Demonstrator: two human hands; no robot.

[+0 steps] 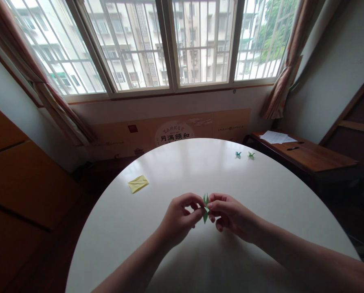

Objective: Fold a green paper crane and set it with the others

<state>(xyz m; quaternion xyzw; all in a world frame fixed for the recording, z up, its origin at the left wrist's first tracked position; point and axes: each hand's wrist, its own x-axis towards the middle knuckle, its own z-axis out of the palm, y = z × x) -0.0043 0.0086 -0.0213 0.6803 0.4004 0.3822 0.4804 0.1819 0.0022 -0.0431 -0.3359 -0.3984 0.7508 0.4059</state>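
Note:
Between my two hands is a small piece of folded green origami paper (205, 217), held just above the white round table (182, 171). It has two narrow points sticking up and one pointing down. My left hand (185, 213) pinches it from the left between thumb and forefinger. From the right, the thumb and forefinger of my right hand (227, 213) close on its other side, with the remaining fingers curled beneath. The fingertips cover the middle of the paper.
A flat yellow paper packet (138, 184) lies on the table's left. Two small folded paper cranes, one blue (238, 154) and one green (251, 155), stand near the far right edge. Beyond is a wooden desk (319, 156) with white sheets (276, 137) and a pen (292, 149).

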